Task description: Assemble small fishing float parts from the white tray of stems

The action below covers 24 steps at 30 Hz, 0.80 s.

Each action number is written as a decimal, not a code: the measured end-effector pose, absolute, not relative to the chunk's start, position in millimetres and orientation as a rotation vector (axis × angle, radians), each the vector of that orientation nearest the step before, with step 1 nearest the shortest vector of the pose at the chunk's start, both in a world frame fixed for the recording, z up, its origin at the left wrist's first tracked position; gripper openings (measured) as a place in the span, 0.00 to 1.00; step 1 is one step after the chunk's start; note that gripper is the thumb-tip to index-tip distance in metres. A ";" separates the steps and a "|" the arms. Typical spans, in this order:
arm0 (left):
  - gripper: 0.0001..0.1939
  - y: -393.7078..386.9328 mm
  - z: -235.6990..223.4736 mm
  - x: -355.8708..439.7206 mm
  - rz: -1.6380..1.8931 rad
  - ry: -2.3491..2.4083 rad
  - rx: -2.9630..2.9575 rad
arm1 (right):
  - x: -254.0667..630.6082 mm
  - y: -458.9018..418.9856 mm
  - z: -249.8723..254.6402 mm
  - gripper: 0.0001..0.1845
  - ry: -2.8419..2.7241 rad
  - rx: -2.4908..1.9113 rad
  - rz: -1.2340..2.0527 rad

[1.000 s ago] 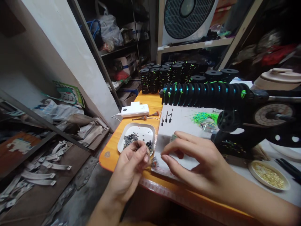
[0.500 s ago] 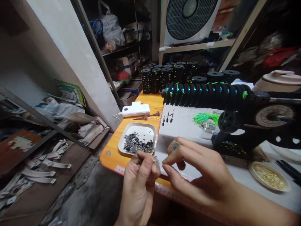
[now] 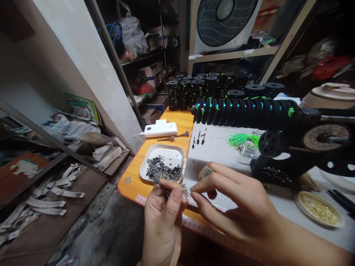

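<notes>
Your left hand (image 3: 165,218) pinches a small bristly piece (image 3: 185,190) between thumb and finger, just in front of the tray (image 3: 171,150). Your right hand (image 3: 235,195) is curled beside it, thumb and forefinger tips nearly meeting; whether they grip anything, you can't tell from here. As for progress, the piece seems to be partway through handling, and plenty of loose dark parts (image 3: 159,168) lie in the tray; no finished count can be read. A few dark pieces (image 3: 202,142) lie apart on the white sheet (image 3: 222,151), near green strands (image 3: 244,140). On the orange table (image 3: 129,190) you also have a white plug block (image 3: 161,129), a machine (image 3: 324,136) and a dish (image 3: 342,224) of golden bits (image 3: 318,208). Behind stand black stacks (image 3: 173,96), a fan (image 3: 227,22) and crowded shelves (image 3: 141,58).
</notes>
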<state>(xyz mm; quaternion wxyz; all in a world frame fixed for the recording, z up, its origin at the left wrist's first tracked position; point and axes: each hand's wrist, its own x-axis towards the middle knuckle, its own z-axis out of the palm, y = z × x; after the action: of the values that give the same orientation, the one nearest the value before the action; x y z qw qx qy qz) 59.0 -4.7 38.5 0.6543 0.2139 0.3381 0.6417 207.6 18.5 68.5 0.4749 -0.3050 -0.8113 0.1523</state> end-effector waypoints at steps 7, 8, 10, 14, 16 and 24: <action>0.12 -7.6 41.4 69.2 1.452 0.746 0.422 | 211.2 22.5 77.5 0.10 -1.984 -0.767 0.443; 0.12 -7.4 40.4 69.4 1.455 0.759 0.423 | 211.6 22.3 78.7 0.09 -1.967 -0.780 0.493; 0.13 -5.5 37.1 67.8 1.464 0.799 0.470 | 211.8 21.1 80.8 0.07 -1.947 -0.814 0.576; 0.08 1.8 32.2 61.0 1.483 0.771 0.730 | 211.8 19.2 82.4 0.07 -1.997 -0.857 0.640; 0.09 4.4 33.4 58.7 1.493 0.700 0.788 | 213.2 21.1 81.2 0.07 -2.050 -0.870 0.595; 0.12 15.4 30.5 35.5 1.220 0.864 1.011 | 228.2 39.2 76.4 0.07 -2.435 -0.490 -0.426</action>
<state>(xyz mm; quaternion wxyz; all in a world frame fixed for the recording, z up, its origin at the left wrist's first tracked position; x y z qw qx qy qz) 35.5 15.4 30.5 0.6197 0.4397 0.3757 0.5306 228.2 39.2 76.4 0.3055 -0.1853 -0.9200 -0.1611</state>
